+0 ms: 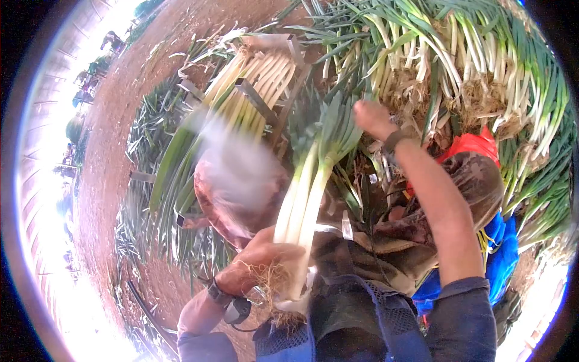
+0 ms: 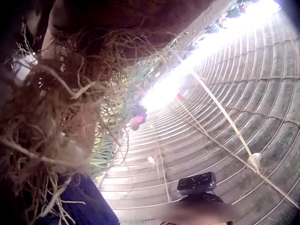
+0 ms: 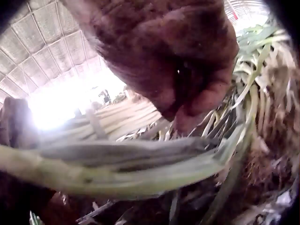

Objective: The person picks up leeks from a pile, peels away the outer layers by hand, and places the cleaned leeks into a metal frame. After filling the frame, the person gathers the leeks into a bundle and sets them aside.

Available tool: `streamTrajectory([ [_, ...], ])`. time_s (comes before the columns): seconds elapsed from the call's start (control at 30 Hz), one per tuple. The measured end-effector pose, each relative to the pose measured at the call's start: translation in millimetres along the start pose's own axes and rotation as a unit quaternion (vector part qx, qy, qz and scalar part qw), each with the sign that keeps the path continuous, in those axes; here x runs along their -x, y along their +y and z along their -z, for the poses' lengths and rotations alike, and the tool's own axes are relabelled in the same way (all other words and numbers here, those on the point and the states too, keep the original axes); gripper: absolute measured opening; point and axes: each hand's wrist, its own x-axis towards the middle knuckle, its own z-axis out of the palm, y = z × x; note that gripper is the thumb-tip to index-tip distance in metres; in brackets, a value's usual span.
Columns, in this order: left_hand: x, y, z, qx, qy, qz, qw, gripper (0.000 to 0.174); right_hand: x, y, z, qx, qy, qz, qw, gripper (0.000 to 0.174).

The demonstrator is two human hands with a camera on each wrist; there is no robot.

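Observation:
My left hand (image 1: 256, 260) grips a few green onions (image 1: 301, 205) near their root ends in the head view. Their pale stalks slant upward to green leaves, and hairy roots (image 2: 56, 108) fill the near side of the left wrist view. My right hand (image 1: 374, 119) is beside the leafy tops, its fingers curled in. In the right wrist view that hand (image 3: 164, 56) is a fist with the thumb against the fingers, and nothing shows in its grasp. A green onion stalk (image 3: 126, 173) crosses just below it there.
A metal rack (image 1: 256, 99) cradles a row of green onions ahead on the left. Heaped green onions (image 1: 476, 90) with roots lie at the right and far side. Bent knees (image 1: 241, 187) flank the work, and a red bag (image 1: 473, 145) lies beyond the right one.

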Motion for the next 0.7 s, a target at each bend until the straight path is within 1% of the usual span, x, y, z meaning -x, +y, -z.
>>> streamTrajectory([
  [0.03, -0.4, -0.7, 0.2, 0.002, -0.001, 0.000, 1.000, 0.043, -3.4, 13.6, 19.3, 0.037, 0.024, -0.002, 0.999, 0.032],
  [0.07, -0.4, -1.6, 0.9, 0.016, 0.002, 0.003, 1.000, 0.042, -8.5, 32.5, 31.1, 0.018, 0.067, 0.031, 0.997, 0.036],
  [0.1, -0.4, -2.4, 1.7, 0.030, 0.004, 0.007, 1.000, 0.042, -6.6, 40.1, 46.0, 0.000, 0.109, 0.063, 0.992, 0.043],
  [0.13, -0.8, -3.7, 2.4, 0.045, 0.005, 0.010, 0.999, 0.042, -3.2, 38.7, 51.7, -0.031, 0.149, 0.137, 0.979, 0.052],
  [0.17, -0.8, -5.8, 3.3, 0.059, 0.008, 0.014, 0.998, 0.042, 6.6, 24.1, 64.5, -0.062, 0.187, 0.211, 0.957, 0.063],
  [0.2, 0.3, -8.5, 4.6, 0.074, 0.012, 0.018, 0.997, 0.042, 24.9, -7.2, 86.2, -0.064, 0.068, 0.246, 0.965, 0.080],
  [0.23, -0.1, -13.2, 8.6, 0.075, 0.015, 0.019, 0.997, 0.042, 49.9, -45.4, 103.4, -0.067, -0.050, 0.279, 0.957, 0.098],
  [0.27, -3.8, -19.6, 15.9, 0.052, 0.012, 0.000, 0.999, 0.042, 78.8, -74.3, 105.1, -0.144, -0.092, 0.334, 0.927, 0.106],
  [0.3, -9.0, -25.5, 24.2, 0.028, 0.008, -0.021, 0.999, 0.042, 98.8, -93.1, 85.9, -0.110, -0.061, 0.413, 0.902, 0.107],
  [0.33, -12.9, -29.3, 31.6, 0.004, 0.004, -0.044, 0.999, 0.042, 121.7, -112.4, 81.4, -0.099, -0.046, 0.464, 0.879, 0.105],
  [0.37, -13.0, -29.4, 36.5, -0.021, 0.000, -0.066, 0.998, 0.042, 132.6, -131.1, 56.7, -0.122, 0.060, 0.524, 0.841, 0.095],
  [0.4, -5.2, -15.7, 35.2, -0.022, 0.004, -0.072, 0.997, 0.042, 133.7, -139.2, 45.9, -0.167, 0.049, 0.512, 0.841, 0.082],
  [0.43, 8.7, 9.1, 29.3, -0.100, -0.048, -0.144, 0.983, 0.049, 127.0, -141.1, 40.8, -0.185, 0.080, 0.521, 0.830, 0.070],
  [0.47, 22.1, 28.8, 24.9, -0.178, -0.098, -0.217, 0.955, 0.057, 119.3, -142.7, 41.8, -0.200, 0.111, 0.531, 0.816, 0.058],
  [0.5, 32.8, 38.4, 24.4, -0.057, -0.071, -0.180, 0.979, 0.064, 115.5, -145.4, 49.0, -0.193, 0.119, 0.539, 0.811, 0.058],
  [0.53, 1.3, 18.2, 71.6, -0.068, -0.202, -0.333, 0.919, 0.064, 111.5, -147.4, 57.9, -0.233, 0.116, 0.499, 0.827, 0.052],
  [0.57, 18.9, 48.1, 65.9, -0.081, -0.120, -0.323, 0.935, 0.064, 107.9, -147.3, 70.1, -0.272, 0.115, 0.456, 0.840, 0.046],
  [0.6, 24.2, 66.4, 66.7, -0.094, -0.066, -0.349, 0.930, 0.064, 109.7, -143.2, 95.1, -0.321, 0.113, 0.437, 0.832, 0.039],
  [0.63, 21.3, 84.4, 72.3, -0.107, -0.019, -0.384, 0.917, 0.064, 106.5, -139.1, 119.7, -0.427, 0.075, 0.455, 0.778, 0.037],
  [0.67, 15.7, 102.9, 76.7, -0.121, 0.029, -0.418, 0.900, 0.064, 101.5, -134.9, 142.8, -0.522, 0.036, 0.469, 0.712, 0.035],
  [0.7, 8.0, 117.9, 80.3, -0.134, 0.072, -0.445, 0.882, 0.064, 100.6, -138.1, 165.8, -0.577, -0.052, 0.340, 0.740, 0.032],
])
